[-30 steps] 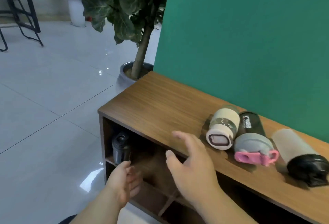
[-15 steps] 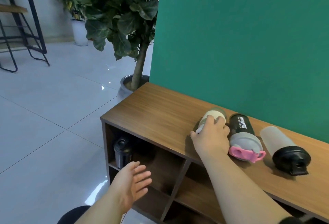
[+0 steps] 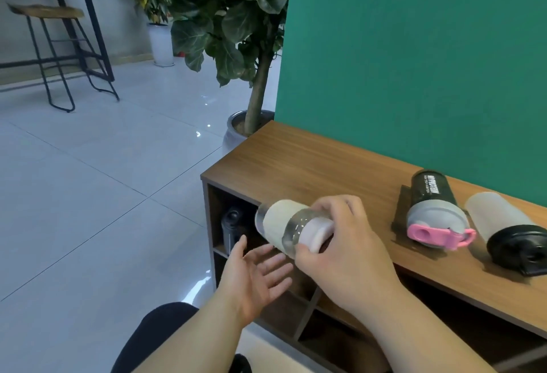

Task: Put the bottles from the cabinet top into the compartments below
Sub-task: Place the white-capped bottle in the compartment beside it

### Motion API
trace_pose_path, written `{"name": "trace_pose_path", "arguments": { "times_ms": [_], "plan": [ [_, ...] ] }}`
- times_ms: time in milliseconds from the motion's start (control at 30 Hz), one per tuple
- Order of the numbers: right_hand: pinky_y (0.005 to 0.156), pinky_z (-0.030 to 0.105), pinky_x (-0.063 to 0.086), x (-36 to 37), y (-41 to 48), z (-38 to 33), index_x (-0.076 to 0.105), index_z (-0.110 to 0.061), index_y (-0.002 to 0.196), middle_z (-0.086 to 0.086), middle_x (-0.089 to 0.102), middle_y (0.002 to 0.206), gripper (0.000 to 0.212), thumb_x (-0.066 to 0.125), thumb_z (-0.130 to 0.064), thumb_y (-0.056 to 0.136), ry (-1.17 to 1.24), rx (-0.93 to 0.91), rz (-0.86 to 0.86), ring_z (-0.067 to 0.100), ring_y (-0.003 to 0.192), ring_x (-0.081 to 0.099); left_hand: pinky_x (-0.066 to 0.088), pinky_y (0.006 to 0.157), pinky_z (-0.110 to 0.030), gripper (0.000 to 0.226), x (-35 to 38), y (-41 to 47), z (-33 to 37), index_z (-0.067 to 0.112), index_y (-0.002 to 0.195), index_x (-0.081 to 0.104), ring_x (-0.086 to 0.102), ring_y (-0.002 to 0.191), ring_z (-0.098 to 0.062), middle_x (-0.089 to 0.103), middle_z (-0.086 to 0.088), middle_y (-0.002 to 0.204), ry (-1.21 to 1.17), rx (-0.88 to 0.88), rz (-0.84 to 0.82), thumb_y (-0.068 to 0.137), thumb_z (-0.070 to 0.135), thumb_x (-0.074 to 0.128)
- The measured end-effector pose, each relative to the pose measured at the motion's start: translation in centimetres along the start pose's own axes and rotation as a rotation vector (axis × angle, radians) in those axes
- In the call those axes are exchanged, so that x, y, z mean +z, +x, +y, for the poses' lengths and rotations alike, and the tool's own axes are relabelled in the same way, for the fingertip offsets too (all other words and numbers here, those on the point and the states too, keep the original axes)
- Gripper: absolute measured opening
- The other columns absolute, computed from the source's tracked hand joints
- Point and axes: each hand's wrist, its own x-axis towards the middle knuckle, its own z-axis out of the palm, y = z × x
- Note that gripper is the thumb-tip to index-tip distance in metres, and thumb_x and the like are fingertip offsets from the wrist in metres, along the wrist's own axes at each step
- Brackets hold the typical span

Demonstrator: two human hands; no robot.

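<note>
Bottle [image 3: 291, 229], clear with cream sleeve, held sideways off the cabinet [image 3: 310, 165] front edge; right hand [image 3: 337, 242] fingers clamped on its cap end. Left hand [image 3: 254, 276] open beneath. Likely light, rigid, smooth; sleeve offers surer grip.

Matt wood-grain cabinet top [image 3: 310, 165], glossy tiled floor [image 3: 88, 180], clear glossy cream-sleeved bottle [image 3: 291, 226].

Bright, even indoor light. The glossy pale tiled floor [image 3: 97, 183] shows small white glare spots. Soft shadows lie beside the bottles on the brown wooden cabinet top [image 3: 319, 171]. Compartments below are dim. Wide-angle bending at edges; slight overall softness.
</note>
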Motion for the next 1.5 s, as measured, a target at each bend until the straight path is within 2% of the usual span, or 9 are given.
{"name": "trace_pose_path", "arguments": {
  "times_ms": [233,333,433,600,800,933,1100,1267,1500],
  "plan": [
    [0.073,0.019,0.054,5.1,-1.1,0.8,0.032,-0.042,0.133,-0.018,0.031,0.125,0.072,0.072,-0.049,0.074,-0.075,0.044,-0.100,0.007,0.095,0.058,0.062,0.085,-0.043,0.061,-0.9,0.3,-1.4,0.015,0.129,0.069,0.076,0.106,-0.032,0.078,-0.019,0.118,0.082,-0.104,0.083,0.095,0.062,0.050],
    [0.082,0.014,0.046,9.0,-1.7,2.1,0.030,-0.040,0.139,-0.019,0.035,0.130,0.088,0.080,-0.051,0.068,0.082,0.171,-0.006,0.004,0.111,0.051,0.061,0.093,-0.046,0.063,-1.7,2.2,-2.1,0.014,0.128,0.069,0.076,0.105,-0.035,0.079,-0.018,0.115,0.076,-0.131,0.164,0.090,0.063,0.054],
    [0.084,0.012,0.040,12.7,-1.9,2.9,0.028,-0.039,0.140,-0.023,0.040,0.118,0.100,0.088,-0.049,0.060,0.310,0.373,0.097,-0.001,0.108,0.045,0.057,0.100,-0.047,0.063,-2.0,3.9,-3.1,0.015,0.124,0.072,0.076,0.106,-0.033,0.081,-0.015,0.111,0.029,-0.173,0.186,0.089,0.064,0.056],
    [0.089,0.020,0.050,16.3,-0.3,4.9,0.044,-0.040,0.124,-0.025,0.055,0.103,0.078,0.090,-0.037,0.062,0.424,0.477,0.124,0.002,0.104,0.058,0.065,0.076,-0.049,0.057,-2.8,7.0,-4.4,0.015,0.126,0.066,0.079,0.093,-0.037,0.081,-0.017,0.107,-0.165,-0.218,0.287,0.092,0.060,0.054],
    [0.093,0.029,0.054,18.2,2.1,7.9,0.045,-0.031,0.133,-0.018,0.055,0.110,0.080,0.088,-0.037,0.066,0.311,0.464,0.071,0.003,0.107,0.055,0.054,0.095,-0.051,0.072,-2.0,9.5,-4.8,0.003,0.109,0.061,0.071,0.101,-0.039,0.075,-0.022,0.113,-0.351,-0.286,0.248,0.090,0.072,0.048],
    [0.092,0.030,0.055,19.6,3.5,9.5,0.045,-0.025,0.137,-0.004,0.060,0.126,0.085,0.087,-0.043,0.065,0.220,0.466,0.073,0.015,0.117,0.060,0.035,0.120,-0.057,0.101,-2.3,11.1,-5.1,0.006,0.114,0.063,0.057,0.131,-0.039,0.068,-0.018,0.132,-0.375,-0.245,0.147,0.075,0.094,0.033],
    [0.097,0.028,0.049,20.5,5.2,10.1,0.046,-0.024,0.138,-0.002,0.060,0.131,0.084,0.086,-0.042,0.067,0.269,0.486,0.062,0.018,0.121,0.058,0.036,0.120,-0.056,0.104,-2.8,12.8,-5.2,0.007,0.108,0.065,0.058,0.126,-0.038,0.068,-0.021,0.125,-0.322,-0.216,0.141,0.070,0.098,0.029],
    [0.098,0.026,0.044,21.0,6.2,10.4,0.047,-0.028,0.138,-0.005,0.059,0.132,0.080,0.086,-0.039,0.069,0.303,0.504,0.019,0.016,0.124,0.056,0.031,0.122,-0.056,0.120,-2.8,13.5,-5.6,0.012,0.141,0.055,0.048,0.141,-0.037,0.058,-0.018,0.146,-0.266,-0.196,0.160,0.065,0.100,0.029],
    [0.100,0.031,0.044,21.4,6.7,10.9,0.045,-0.030,0.139,-0.005,0.058,0.136,0.081,0.086,-0.036,0.069,0.313,0.566,-0.027,0.018,0.127,0.055,0.041,0.116,-0.053,0.118,-2.6,13.7,-5.6,0.013,0.149,0.049,0.056,0.133,-0.036,0.061,-0.019,0.144,-0.217,-0.162,0.210,0.071,0.098,0.026]
  ]
}}
